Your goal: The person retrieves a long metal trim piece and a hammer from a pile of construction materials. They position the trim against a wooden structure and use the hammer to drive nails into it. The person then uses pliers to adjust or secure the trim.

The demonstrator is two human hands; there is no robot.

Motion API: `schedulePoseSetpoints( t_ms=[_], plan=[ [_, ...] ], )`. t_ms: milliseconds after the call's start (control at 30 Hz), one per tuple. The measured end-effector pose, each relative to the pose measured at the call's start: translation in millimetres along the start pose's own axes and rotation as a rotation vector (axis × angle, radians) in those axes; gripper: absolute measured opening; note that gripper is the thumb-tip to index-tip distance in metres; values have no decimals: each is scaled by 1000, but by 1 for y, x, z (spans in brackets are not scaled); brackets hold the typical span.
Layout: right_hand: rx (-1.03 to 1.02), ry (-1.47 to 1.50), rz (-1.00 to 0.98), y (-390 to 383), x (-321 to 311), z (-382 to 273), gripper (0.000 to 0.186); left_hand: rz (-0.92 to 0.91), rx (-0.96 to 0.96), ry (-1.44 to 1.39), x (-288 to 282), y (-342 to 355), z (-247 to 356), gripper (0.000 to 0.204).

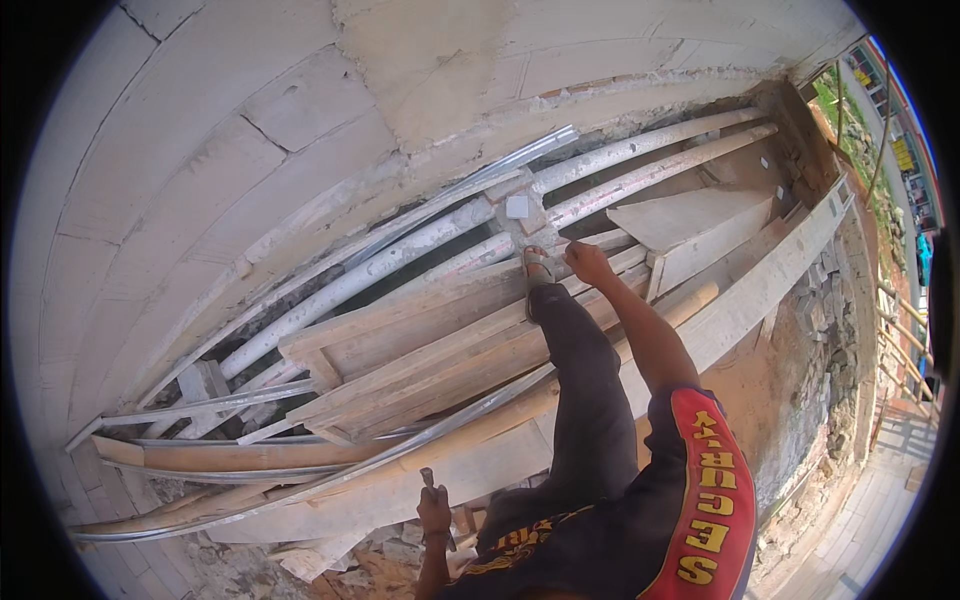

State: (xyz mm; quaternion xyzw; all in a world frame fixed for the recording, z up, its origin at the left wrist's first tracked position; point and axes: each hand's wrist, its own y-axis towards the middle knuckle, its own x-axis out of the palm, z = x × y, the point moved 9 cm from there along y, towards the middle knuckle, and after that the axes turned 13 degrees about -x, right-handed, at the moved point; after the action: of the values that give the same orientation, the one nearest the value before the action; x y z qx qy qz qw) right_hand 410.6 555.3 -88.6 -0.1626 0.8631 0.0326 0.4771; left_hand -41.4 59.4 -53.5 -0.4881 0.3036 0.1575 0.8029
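Observation:
Low at the bottom, my left hand (433, 512) is closed round a dark hammer (428, 478), whose end stands up out of the fist; the rest is partly hidden. My right hand (588, 263) reaches forward with its fingers curled together, just above the wooden planks (610, 240). Whatever is between those fingers, if anything, cannot be made out. Beside it my sandalled foot (538, 262) rests on a rough concrete support (518, 228). A small white square piece (517, 207) lies on that support, between the pipes.
Long white pipes (330, 295) run along the block wall (290, 110). Planks and panels (430, 350) lie over the trench, with a metal channel (450, 425) nearer me. A board (690, 215) sits at the right. Rubble (375, 575) lies below; bamboo poles (905, 330) stand far right.

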Motion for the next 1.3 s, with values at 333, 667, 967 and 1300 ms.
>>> schedulePoseSetpoints(
  t_ms=[333,667,967,1300],
  plan=[
    [-183,-227,-93,248,101,77,27,-424,85,-130,155,26,246,26],
    [-377,-232,-144,387,199,83,30,-176,-337,252,182,91,35,39],
    [-450,-483,-579,322,252,67,31,-202,-484,168,187,94,28,41],
    [-547,-601,82,370,195,99,43,-273,-430,-4,205,130,99,35]
  ],
)
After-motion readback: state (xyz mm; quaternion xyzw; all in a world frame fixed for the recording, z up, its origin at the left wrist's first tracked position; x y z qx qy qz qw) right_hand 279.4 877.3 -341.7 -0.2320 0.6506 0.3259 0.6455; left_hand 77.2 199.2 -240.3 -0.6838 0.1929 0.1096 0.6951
